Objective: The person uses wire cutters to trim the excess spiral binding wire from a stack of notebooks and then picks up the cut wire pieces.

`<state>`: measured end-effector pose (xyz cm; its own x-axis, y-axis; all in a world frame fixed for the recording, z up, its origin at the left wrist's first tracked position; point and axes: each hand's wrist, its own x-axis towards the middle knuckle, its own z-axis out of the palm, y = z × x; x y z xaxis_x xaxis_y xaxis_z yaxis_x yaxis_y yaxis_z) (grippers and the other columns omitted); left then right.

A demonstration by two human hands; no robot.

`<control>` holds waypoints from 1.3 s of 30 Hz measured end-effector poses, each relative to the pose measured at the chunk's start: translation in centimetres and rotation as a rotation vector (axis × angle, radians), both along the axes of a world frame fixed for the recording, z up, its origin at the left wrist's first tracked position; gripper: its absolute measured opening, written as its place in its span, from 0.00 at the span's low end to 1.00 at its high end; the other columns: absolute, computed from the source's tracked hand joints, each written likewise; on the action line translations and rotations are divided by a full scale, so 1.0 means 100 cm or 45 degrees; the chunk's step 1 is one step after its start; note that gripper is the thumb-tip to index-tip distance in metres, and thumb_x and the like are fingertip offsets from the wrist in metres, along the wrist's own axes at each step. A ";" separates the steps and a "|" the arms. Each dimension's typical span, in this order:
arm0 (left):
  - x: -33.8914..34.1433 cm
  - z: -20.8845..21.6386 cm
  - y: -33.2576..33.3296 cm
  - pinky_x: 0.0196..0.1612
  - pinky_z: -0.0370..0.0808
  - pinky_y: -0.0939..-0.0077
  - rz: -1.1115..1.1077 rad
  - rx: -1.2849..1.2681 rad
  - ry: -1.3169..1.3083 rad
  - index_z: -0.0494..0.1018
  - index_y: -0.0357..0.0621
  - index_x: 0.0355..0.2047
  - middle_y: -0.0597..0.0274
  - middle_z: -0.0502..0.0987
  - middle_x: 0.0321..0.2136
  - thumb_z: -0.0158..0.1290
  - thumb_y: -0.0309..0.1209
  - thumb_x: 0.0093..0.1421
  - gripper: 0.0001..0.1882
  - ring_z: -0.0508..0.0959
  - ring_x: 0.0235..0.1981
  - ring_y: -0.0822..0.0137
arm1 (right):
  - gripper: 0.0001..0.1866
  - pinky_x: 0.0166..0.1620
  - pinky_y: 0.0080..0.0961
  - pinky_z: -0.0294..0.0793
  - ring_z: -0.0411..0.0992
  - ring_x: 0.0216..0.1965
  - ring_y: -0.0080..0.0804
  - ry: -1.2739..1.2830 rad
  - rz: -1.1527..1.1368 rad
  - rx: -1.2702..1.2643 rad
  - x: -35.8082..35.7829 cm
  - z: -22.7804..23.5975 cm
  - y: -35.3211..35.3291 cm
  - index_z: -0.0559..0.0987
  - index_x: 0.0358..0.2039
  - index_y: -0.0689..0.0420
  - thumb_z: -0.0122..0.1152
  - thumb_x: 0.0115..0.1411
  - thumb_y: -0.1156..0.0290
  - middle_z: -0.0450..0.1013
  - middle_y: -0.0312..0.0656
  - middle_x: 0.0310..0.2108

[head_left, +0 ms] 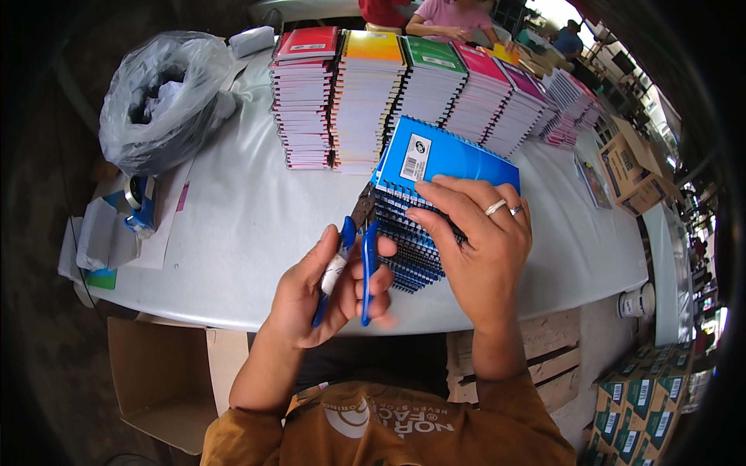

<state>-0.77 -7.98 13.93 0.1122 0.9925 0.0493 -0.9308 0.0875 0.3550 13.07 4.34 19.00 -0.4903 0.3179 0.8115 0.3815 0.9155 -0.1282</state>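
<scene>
My left hand (318, 291) is closed round blue-handled pliers (368, 256), one handle wrapped in white tape. Their dark jaws touch the spiral binding at the near left corner of a blue notebook (458, 159). That notebook tops a stack of blue spiral notebooks (408, 252), whose black coils face me. My right hand (482, 233) rests over the top notebook's near edge, thumb against the coils and fingers on the cover; two rings show on it. Behind the blue stack stand tall stacks of red (307, 101), yellow (369, 101) and green (431, 85) notebooks, with pink and purple ones beyond.
A clear plastic bag (167, 101) of scraps sits at the table's far left. Nearer are a tape dispenser (141, 206) and white packets (109, 233). Cardboard boxes (633, 167) stand at the right, others (159, 380) below the table edge. People (454, 19) work across the table.
</scene>
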 end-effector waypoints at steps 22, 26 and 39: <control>-0.007 -0.003 -0.006 0.39 0.73 0.59 0.020 -0.113 0.309 0.61 0.34 0.50 0.49 0.70 0.32 0.28 0.54 0.63 0.33 0.74 0.33 0.57 | 0.13 0.31 0.25 0.61 0.65 0.27 0.25 0.013 -0.062 0.026 -0.001 0.000 -0.002 0.79 0.31 0.45 0.68 0.42 0.64 0.73 0.23 0.30; 0.011 0.012 -0.007 0.35 0.71 0.69 0.637 -0.362 1.873 0.64 0.37 0.43 0.59 0.72 0.30 0.36 0.48 0.65 0.24 0.73 0.28 0.63 | 0.17 0.36 0.25 0.65 0.67 0.30 0.30 -0.078 -0.060 -0.070 -0.001 0.007 -0.009 0.80 0.32 0.50 0.70 0.37 0.70 0.74 0.32 0.32; -0.003 -0.014 -0.008 0.37 0.74 0.72 -0.054 0.037 0.099 0.63 0.36 0.47 0.56 0.71 0.31 0.27 0.51 0.65 0.29 0.76 0.33 0.63 | 0.21 0.33 0.26 0.61 0.64 0.29 0.27 -0.106 -0.115 0.071 -0.001 -0.002 -0.004 0.78 0.37 0.43 0.69 0.37 0.64 0.70 0.23 0.34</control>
